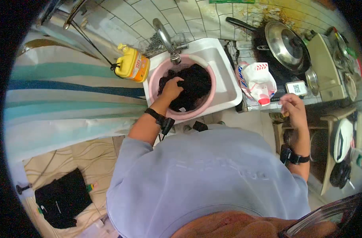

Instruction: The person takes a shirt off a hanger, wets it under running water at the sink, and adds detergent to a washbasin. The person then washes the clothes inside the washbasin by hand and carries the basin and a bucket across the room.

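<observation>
A pink basin (212, 95) sits in the left part of the white sink (229, 75), under the faucet (167, 37). Dark wet cloth (196, 85) fills the basin. My left hand (172, 89) is closed on the cloth near its left side, fingertips partly hidden. To the right, my right hand (294, 106) is raised in front of the counter edge, fingers curled; whether anything small is between them is hard to see. It is nearest to a white and red detergent bag (260, 81) and a white card with a square code (296, 88).
A yellow bottle (134, 65) stands left of the sink, beside a striped curtain (77, 91). A lidded pan (286, 43) is on the stove at the right. Below the counter is a shelf (327, 150). Black cloth (63, 198) lies at lower left.
</observation>
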Available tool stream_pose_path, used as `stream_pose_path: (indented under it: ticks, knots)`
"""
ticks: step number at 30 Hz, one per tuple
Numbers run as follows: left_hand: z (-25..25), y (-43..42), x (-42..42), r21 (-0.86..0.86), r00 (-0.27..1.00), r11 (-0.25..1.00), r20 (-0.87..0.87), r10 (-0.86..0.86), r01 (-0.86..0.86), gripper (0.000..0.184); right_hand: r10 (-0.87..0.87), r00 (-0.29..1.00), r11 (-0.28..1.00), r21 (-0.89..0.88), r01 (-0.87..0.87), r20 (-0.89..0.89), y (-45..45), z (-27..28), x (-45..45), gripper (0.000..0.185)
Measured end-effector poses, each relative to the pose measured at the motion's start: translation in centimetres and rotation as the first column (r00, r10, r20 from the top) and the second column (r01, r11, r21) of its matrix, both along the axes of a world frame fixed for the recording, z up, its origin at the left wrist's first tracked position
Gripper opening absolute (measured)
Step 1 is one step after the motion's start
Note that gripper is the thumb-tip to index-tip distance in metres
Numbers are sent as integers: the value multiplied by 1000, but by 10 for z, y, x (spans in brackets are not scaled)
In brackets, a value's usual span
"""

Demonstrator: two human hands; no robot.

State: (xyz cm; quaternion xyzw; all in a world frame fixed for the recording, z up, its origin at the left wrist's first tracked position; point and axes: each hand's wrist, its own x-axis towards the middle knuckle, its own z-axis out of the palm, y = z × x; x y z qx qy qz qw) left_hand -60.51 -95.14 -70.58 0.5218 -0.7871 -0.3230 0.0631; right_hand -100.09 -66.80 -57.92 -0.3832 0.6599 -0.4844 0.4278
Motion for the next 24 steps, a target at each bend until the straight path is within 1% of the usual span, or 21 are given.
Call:
stream_pose_path:
  ticks: [2,3,4,5,6,7,8,9,10,11,12,13,14,15,16,18,19,21,22,23,24]
  knots:
    - [-12,4,9,-96,987,984,-40,-155,150,40,146,989,987,-75,-144,21,-28,-20,7,11]
    - [-10,5,13,-47,970,972,-68,-235,232,44,160,987,984,-78,-157,24,-42,-24,16,11]
    - [-9,6,17,-50,973,974,-65,-223,220,44,247,967,967,-71,-243,65,-56,-27,28,11]
    - [-7,8,21,-19,971,980,-138,-196,196,47,331,938,943,-68,-325,105,-69,-28,42,12]
    - [-6,9,26,13,963,984,-209,-169,176,50,339,935,940,-74,-333,105,-81,-28,56,12]
    - [-6,8,34,9,965,985,-206,-164,170,50,430,899,903,-38,-428,83,-93,-27,72,13]
    - [-13,5,46,-72,988,995,-133,-81,71,54,515,855,857,1,-516,64,-104,-28,87,13]
    - [-22,2,59,-159,998,987,-67,9,-20,57,517,854,856,-4,-517,62,-115,-30,100,13]
    - [-31,0,73,-164,998,986,-66,9,-19,57,600,798,799,20,-602,63,-126,-34,113,13]
    - [-44,-1,89,-250,995,963,3,101,-97,58,675,735,734,44,-678,66,-137,-38,125,13]
    - [-41,3,97,-340,978,926,63,197,-165,59,672,738,737,42,-675,63,-146,-44,136,13]
    - [-38,9,104,-230,938,912,-2,347,-339,61,716,697,697,-5,-717,-50,-156,-51,146,13]
    - [-51,9,118,-233,939,913,-7,343,-335,61,743,649,652,-43,-757,-166,-167,-57,155,14]
    - [-78,5,137,-150,945,934,-4,327,-324,59,772,596,613,13,-790,-222,-178,-62,160,21]
    - [-93,2,149,-67,951,948,-4,310,-310,57,767,600,619,13,-786,-228,-189,-78,167,21]
    - [-69,10,146,-65,957,956,23,289,-287,57,712,486,565,4,-825,-506,-209,-116,181,44]
    - [-60,14,144,-61,960,961,56,274,-271,57,705,490,572,2,-820,-513,-214,-123,191,44]
    - [-67,13,147,-121,947,945,67,314,-305,51,605,328,663,230,-713,-726,-220,-125,216,73]
    - [-72,11,148,-176,929,922,77,363,-345,45,597,334,672,227,-705,-730,-221,-122,227,73]
    - [-66,10,148,-179,933,925,76,352,-335,45,682,291,656,386,-649,-671,-221,-114,240,83]
    - [-56,9,147,-179,946,944,118,301,-278,37,761,259,616,534,-580,-595,-223,-109,249,93]
